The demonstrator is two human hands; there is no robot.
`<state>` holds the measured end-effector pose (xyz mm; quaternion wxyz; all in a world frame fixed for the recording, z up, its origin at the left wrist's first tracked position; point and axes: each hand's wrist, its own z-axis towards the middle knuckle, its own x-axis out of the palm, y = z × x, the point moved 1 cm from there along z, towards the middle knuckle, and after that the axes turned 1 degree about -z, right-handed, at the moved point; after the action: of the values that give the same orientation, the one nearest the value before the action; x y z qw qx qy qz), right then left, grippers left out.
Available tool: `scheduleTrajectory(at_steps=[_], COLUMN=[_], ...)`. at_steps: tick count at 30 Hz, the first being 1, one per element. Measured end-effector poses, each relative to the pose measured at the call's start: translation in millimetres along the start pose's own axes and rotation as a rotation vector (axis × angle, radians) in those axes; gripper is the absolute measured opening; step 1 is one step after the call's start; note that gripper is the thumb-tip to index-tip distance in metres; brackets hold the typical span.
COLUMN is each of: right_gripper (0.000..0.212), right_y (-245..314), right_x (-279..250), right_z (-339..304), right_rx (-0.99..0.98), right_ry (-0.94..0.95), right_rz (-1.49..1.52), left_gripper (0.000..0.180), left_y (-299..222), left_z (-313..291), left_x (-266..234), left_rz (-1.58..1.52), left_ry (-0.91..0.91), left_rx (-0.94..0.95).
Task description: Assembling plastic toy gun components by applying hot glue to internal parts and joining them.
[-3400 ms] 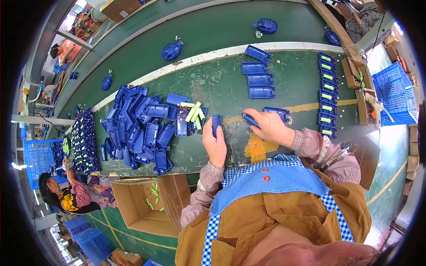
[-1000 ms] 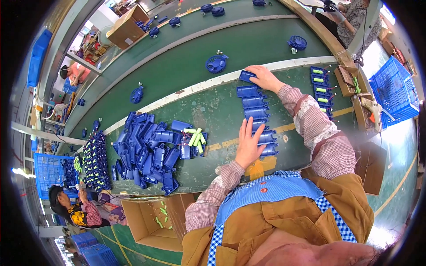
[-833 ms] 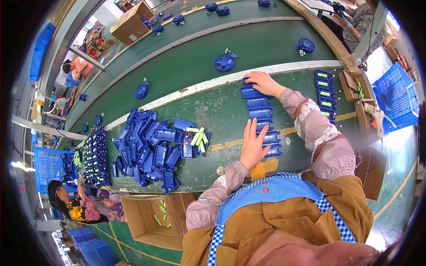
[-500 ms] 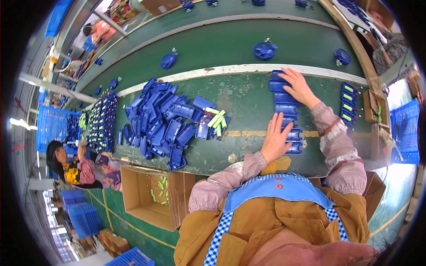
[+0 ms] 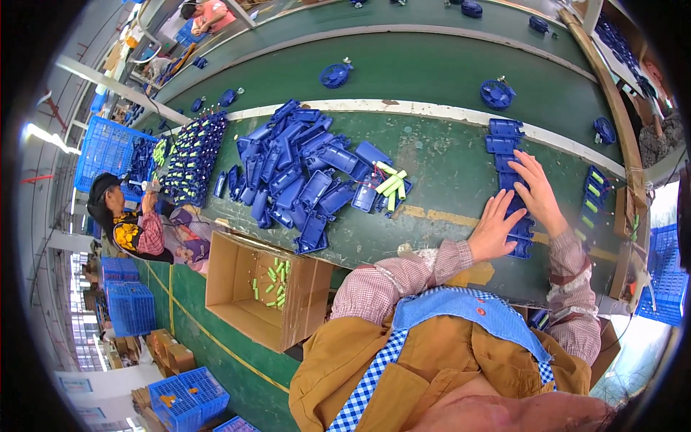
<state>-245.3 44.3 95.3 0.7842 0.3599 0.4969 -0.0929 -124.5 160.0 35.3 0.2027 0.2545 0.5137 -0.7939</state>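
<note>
"Straightening the column of blue casings (image 5: 505,163), that's how I read the step in hand! They lie side by side on the worktop (image 5: 425,169), ahead of the person and off to the right, the far end close to the white strip (image 5: 425,107)."

"And the hands?"

"Both at the column! The left hand (image 5: 494,232) is palm down, fingers spread over the nearer casings. The right hand (image 5: 538,193) reaches in just above it, fingers long and loosely fanned at the casings' right side. Neither has anything in its grasp."

"Pressing or skimming?"

"Can't tell from here. The next move, I'd judge, calls for a light, even nudge and a clean lift-off, so no casing gets dragged out of line."

"Take us outward!"

"To the right, near the right sleeve, a row of casings with green cells (image 5: 594,190), partly hidden by the arm. Over to the left, a pile of loose green cells (image 5: 391,183) beside a big jumbled heap of casings (image 5: 288,169)."

"Below that?"

"A cardboard box (image 5: 308,295) with more cells inside, by the worktop's edge. Beyond the strip, a green belt (image 5: 417,61) bearing blue fan parts (image 5: 497,93); far left, a co-worker (image 5: 150,234) in a dark cap, hands raised beside a blue crate (image 5: 104,155)."
</note>
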Motion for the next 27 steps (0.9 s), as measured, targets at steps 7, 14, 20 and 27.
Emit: scheduleTrajectory(at_steps=[7,14,20,27], right_gripper=[0.048,0.051,0.050,0.046], right_y=[27,50,65,64], right_x=[-3,9,12,1], right_z=[0,-10,-26,-60], right_rx=[-0.009,-0.019,0.000,0.091], right_ry=[0.011,0.065,0.101,0.059], right_rz=[0.053,0.145,0.164,0.163], left_gripper=[0.060,0.066,0.046,0.014], left_y=[26,92,114,121], left_z=[-40,-85,-68,-58], left_x=[-118,-225,-217,-213], left_rz=[0.227,0.500,0.611,0.481], left_ry=[-0.513,-0.706,-0.580,-0.859], left_rx=[-0.207,-0.638,-0.791,-0.404])
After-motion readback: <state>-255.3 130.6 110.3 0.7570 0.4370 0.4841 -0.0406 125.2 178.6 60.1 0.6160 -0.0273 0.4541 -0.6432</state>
